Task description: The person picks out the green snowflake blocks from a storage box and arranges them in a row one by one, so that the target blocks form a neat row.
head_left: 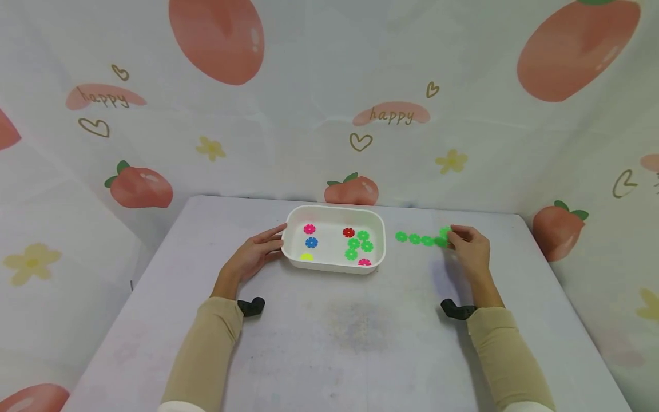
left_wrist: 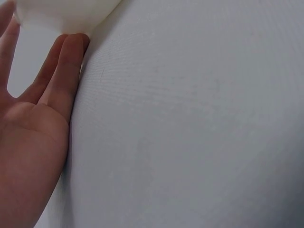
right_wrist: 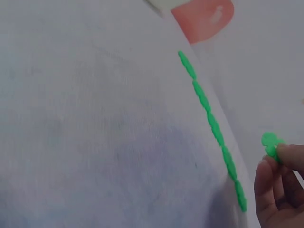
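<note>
My right hand (head_left: 471, 252) pinches a green snowflake disc (right_wrist: 270, 140) between thumb and fingertips, just over the right end of a row of green discs (head_left: 415, 239). In the right wrist view that row runs edge to edge along the table, seen at a low angle. My left hand (head_left: 252, 254) rests at the left side of a white tray (head_left: 334, 267), its fairly straight fingers touching the outer wall. Inside the tray lie several green discs (head_left: 353, 243), a blue disc (head_left: 311, 242), a dark red one (head_left: 348, 232), two pink ones and a partly hidden yellow disc (head_left: 306, 257).
The tray and row stand towards the back of a table covered in white cloth (head_left: 350, 355). A cloth backdrop (head_left: 309, 114) printed with peaches, hearts and flowers hangs right behind the table and at both sides. Each wrist wears a black camera mount (head_left: 251, 306).
</note>
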Demonstrator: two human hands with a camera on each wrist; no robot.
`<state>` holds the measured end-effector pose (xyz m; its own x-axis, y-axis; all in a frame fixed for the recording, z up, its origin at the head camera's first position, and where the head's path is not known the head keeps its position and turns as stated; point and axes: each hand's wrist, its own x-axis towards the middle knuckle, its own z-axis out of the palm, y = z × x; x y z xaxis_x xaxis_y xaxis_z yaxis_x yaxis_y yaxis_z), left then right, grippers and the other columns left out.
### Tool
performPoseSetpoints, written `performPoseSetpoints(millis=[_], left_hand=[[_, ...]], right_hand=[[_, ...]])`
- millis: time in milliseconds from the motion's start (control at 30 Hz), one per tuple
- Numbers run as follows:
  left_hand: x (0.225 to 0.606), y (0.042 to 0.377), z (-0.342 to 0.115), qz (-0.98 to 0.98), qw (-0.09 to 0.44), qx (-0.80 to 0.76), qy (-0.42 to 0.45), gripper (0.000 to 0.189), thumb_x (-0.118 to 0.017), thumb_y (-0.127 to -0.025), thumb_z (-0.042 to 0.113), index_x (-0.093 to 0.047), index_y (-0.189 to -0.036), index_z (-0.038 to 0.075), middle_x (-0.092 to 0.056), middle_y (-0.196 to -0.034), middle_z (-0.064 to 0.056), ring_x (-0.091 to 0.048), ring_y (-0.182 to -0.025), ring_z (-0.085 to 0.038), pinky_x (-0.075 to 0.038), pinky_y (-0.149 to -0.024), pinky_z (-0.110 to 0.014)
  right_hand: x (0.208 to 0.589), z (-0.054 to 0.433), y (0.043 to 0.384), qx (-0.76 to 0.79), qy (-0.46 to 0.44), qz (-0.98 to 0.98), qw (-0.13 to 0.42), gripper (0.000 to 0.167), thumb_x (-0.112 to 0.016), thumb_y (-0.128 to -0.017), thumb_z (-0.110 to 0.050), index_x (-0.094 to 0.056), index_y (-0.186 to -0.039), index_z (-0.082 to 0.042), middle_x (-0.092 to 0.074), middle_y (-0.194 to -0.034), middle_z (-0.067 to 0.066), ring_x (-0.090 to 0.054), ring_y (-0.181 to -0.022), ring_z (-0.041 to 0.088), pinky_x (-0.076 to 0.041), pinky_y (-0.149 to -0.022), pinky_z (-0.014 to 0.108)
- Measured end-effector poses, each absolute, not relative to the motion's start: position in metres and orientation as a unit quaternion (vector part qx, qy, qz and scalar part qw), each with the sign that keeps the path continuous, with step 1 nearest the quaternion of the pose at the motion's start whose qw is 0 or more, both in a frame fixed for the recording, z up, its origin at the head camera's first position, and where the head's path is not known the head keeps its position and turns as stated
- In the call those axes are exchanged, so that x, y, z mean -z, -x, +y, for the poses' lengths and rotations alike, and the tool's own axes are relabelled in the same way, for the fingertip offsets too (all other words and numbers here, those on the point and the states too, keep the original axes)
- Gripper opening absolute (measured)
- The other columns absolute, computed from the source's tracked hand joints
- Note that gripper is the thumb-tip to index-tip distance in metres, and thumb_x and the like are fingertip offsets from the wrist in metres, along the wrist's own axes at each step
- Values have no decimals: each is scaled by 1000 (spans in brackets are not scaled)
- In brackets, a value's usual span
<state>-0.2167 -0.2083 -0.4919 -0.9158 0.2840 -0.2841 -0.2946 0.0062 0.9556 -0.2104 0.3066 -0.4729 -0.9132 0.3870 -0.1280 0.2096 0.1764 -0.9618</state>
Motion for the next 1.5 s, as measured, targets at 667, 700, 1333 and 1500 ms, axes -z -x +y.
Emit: performPoseSetpoints(millis=[667, 700, 1333, 1500], left_hand=[[489, 216, -208, 685, 207, -699, -2, 56, -63, -102, 23, -46, -155, 26, -47, -157, -10, -59, -126, -9, -48, -115, -33], [489, 216, -207, 684, 206, -700, -2, 56, -63, -102, 23, -46, -155, 26, -47, -157, -10, -59, -126, -9, -46, -116, -35], [490, 214, -208, 683, 208, -700, 0, 56, -62, -103, 22, -44, -156, 25, -46, -157, -12, -58, -126, -9, -40, -122, -42], [489, 214, -208, 686, 205, -698, 6, 55, -62, -102, 22, -46, -155, 27, -48, -155, -9, -59, -127, -11, -47, -115, -32]], right_hand=[[484, 345, 206, -419, 249, -871, 71, 40, -55, -102, -26, -64, -135, -5, -66, -128, 16, -59, -89, 10, -46, -64, 12], [484, 346, 205, -413, 249, -873, 70, 40, -55, -102, -25, -64, -135, -5, -66, -129, 18, -60, -95, 15, -45, -65, 13], [479, 347, 210, -249, 148, -956, 44, 42, -53, -99, -16, -59, -130, 11, -51, -130, 40, -44, -121, 60, -41, -99, 65], [472, 339, 209, -230, 139, -962, 39, 51, -48, -105, -26, -48, -140, 9, -37, -142, 43, -34, -129, 62, -36, -105, 68]])
